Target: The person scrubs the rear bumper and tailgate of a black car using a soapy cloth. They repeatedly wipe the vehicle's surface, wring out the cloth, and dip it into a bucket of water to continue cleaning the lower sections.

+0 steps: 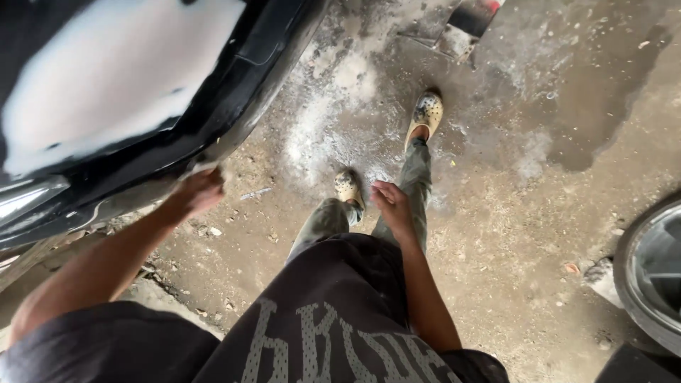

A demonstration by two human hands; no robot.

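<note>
Bodywork check, head view. Left hand (197, 191) pressed to lower edge of black car panel (248, 92), fingers curled over something pale at the edge, perhaps sanding paper; cannot tell for sure. Right hand (392, 206) hangs free near thigh, fingers loose, holding nothing. Large white filler patch (113, 78) covers upper panel, matt, unpainted. White dust (340, 120) spread on concrete floor (511, 234) under the panel. Judgement: filler on, sanding partly done; lower edge in work, paint not yet begun. Wheel rim (652, 269) at right.
</note>
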